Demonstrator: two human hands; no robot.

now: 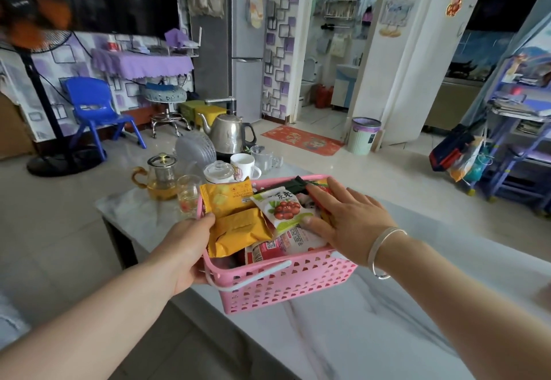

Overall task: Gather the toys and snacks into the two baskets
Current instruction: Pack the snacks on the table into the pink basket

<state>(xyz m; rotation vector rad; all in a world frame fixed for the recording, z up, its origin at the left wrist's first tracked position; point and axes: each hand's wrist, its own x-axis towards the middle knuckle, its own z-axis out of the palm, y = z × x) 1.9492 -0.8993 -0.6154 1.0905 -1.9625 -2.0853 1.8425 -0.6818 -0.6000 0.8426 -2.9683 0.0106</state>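
The left hand grips the near left corner of the pink perforated plastic basket, apparently steadying it on the white marble table, while the right hand, fingers straight, presses the heaped snack packets down

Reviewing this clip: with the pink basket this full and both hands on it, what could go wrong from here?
1. The yellow packets stand above the pink basket rim; a tilt may spill them.
2. The left hand grips one end only, while the right hand presses flat on the snacks, so lifting could tip it.
3. The glass teapot and cup sit right behind; a push forward might knock them.
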